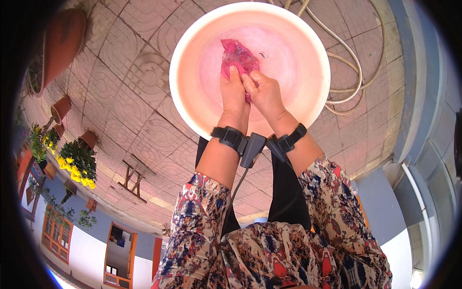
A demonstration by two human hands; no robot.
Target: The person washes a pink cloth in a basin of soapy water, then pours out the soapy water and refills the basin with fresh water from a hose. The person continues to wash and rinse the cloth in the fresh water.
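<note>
Before me stands a large round plastic basin (306, 81) with water in it. A wet magenta cloth (240, 54) is bunched in the basin, its far end lying in the water. My left hand (234, 88) grips the near part of the cloth, thumb on top. Close against it on the right, my right hand (263, 90) is closed on the same cloth, and a bit of fabric shows between the two hands. Both wrists wear black straps with small dark devices. A small dark speck floats right of the cloth.
A pale hose (357, 76) lies coiled on the patterned paving tiles (144, 79) right of the basin. At the left are a big clay pot (65, 47), smaller pots and yellow flowers (74, 171). A small wooden stool (133, 180) stands on the tiles.
</note>
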